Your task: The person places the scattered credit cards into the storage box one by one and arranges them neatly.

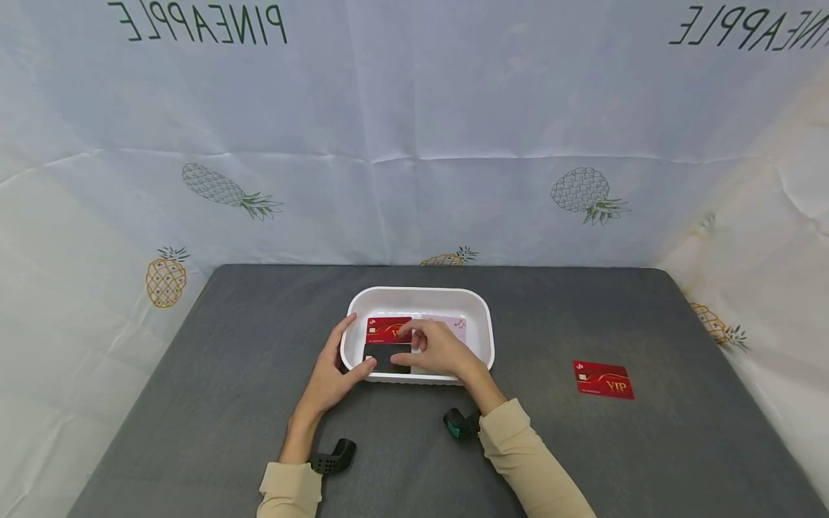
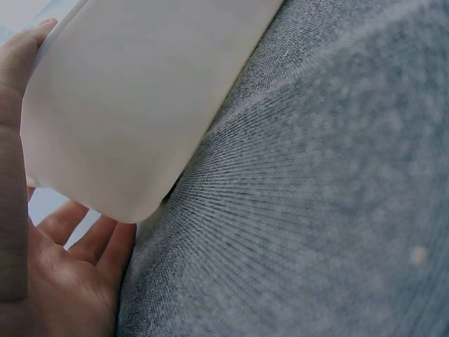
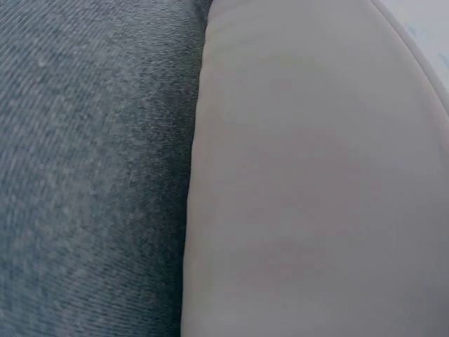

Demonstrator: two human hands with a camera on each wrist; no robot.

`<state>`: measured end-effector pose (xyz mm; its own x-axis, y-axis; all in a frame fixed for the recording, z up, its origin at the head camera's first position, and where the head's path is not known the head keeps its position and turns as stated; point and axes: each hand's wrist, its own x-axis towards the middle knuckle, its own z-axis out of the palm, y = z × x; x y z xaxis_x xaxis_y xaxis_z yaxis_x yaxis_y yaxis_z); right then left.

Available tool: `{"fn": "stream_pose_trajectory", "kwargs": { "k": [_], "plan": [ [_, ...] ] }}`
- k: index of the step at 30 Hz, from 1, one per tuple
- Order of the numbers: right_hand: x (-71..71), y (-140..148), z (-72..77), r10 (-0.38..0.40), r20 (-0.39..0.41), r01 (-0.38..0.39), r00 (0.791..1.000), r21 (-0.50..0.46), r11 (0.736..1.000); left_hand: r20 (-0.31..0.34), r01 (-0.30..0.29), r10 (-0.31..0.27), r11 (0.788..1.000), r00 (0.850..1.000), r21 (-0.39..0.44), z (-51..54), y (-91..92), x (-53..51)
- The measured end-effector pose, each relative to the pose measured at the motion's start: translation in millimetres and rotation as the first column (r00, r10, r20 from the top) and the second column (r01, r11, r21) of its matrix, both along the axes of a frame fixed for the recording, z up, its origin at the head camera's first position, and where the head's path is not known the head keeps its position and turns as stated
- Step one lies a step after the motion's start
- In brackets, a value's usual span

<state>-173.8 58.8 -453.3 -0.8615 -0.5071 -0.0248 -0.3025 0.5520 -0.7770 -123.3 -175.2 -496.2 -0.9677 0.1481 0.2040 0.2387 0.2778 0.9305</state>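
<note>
A white plastic tray (image 1: pixel 417 292) stands on the table with several cards in it. My left hand (image 1: pixel 327 381) holds the tray's left end, fingers along its outer side and thumb over the front rim; the left wrist view shows that hand (image 2: pixel 70 274) around the corner. Inside, a red card (image 1: pixel 382 329) lies above a black card (image 1: pixel 378 357), and a pale pink card (image 1: pixel 457 325) is at the right. Over the tray, my right hand (image 1: pixel 440 349) has its thumb at the black card and bent fingers above the red one, apart from each other. It partly hides the cards.
A red VIP card (image 1: pixel 604 379) lies on the grey table (image 1: pixel 550 446) to the right of the tray. Pineapple-printed cloth (image 1: pixel 414 201) hangs behind the table and at its sides. Black wrist devices (image 1: pixel 334 457) sit at both sleeves.
</note>
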Motion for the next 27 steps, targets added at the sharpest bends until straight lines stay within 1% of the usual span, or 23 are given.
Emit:
{"fn": "stream_pose_trajectory", "kwargs": {
  "k": [5,13,17,27],
  "plan": [
    [-2.0,1.1,1.1,-0.005,-0.034,0.003,0.999,-0.049,0.999,0.007,-0.006,0.006,1.0,1.0,0.002,0.6,0.6,0.1],
    [-5.0,5.3,8.9,-0.036,-0.043,0.031,0.998,-0.11,0.993,0.009,-0.01,0.01,1.0,1.0,-0.013,0.7,1.1,0.5],
    [-7.2,8.4,11.8,-0.032,-0.066,0.023,0.997,-0.137,0.99,0.005,-0.004,0.004,1.0,1.0,-0.003,0.6,0.8,0.2],
    [-7.4,15.5,19.7,-0.041,-0.099,0.025,0.994,-0.155,0.988,-0.007,-0.003,0.003,1.0,1.0,-0.001,0.8,0.2,-0.5]
  ]
}}
